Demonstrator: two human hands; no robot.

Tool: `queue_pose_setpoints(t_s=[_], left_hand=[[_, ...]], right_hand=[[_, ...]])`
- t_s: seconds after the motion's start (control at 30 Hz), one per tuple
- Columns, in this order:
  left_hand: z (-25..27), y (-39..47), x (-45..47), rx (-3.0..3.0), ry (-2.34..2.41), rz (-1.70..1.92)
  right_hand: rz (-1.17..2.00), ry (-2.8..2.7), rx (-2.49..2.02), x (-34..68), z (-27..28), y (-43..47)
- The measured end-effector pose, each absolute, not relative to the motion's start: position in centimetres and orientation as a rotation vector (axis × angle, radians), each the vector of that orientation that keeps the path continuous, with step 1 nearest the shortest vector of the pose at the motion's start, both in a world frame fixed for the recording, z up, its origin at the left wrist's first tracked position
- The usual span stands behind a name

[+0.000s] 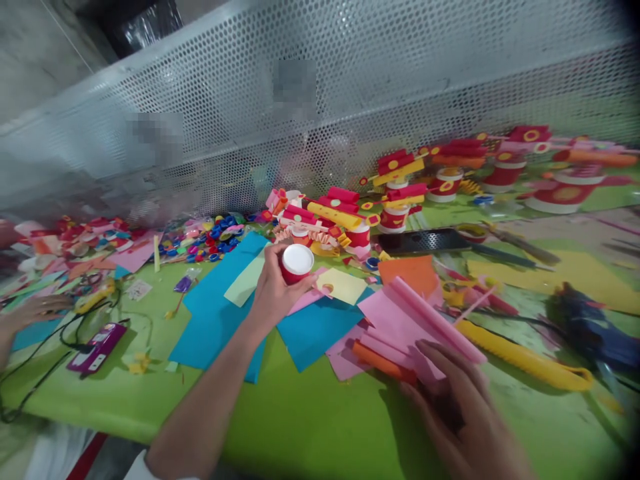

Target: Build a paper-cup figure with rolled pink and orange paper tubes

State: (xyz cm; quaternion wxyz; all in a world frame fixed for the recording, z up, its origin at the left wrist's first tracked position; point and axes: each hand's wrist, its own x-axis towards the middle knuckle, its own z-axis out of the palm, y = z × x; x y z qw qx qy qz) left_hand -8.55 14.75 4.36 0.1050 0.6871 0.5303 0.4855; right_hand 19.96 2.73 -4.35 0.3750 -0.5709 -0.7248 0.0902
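My left hand [270, 287] is wrapped round a small red paper cup [295, 265] with a white round top, held above the blue sheets. Low at the right, my right hand [460, 407] is slightly blurred, its thumb and fingers apart. Its fingertips reach the near edge of a pink paper sheet [400, 320] with a rolled edge. Beside its thumb lies an orange paper roll [385, 362]; whether they touch is hard to see. Blue paper [320, 327] and a pale yellow sheet [343, 285] lie under and beside the cup.
Finished red cup models [395, 217] line the back by a perforated metal panel [350, 80]. A yellow-handled cutter [525, 357], a dark tray [423, 241] and a glue gun [595, 327] lie right. Left are a purple power strip [97, 349], cables and another person's hand [35, 313].
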Motion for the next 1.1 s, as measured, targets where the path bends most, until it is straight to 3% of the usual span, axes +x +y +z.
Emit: queue_pose_setpoints(t_s=[0.4,0.7,1.1], left_hand=[[3.9,14.9,-8.8,2.201,1.615,1.415],[3.8,15.3,-9.5,2.169,1.629,1.567],[4.6,14.7,-9.2,2.182,1.62,1.565]], right_hand=[[0.225,-1.771,-1.425,18.8,-2.7,2.6],[0.427,-1.458,-1.276,18.0,-0.1,0.3],[0.489,-1.476,-1.24,19.3,3.1,-2.2]])
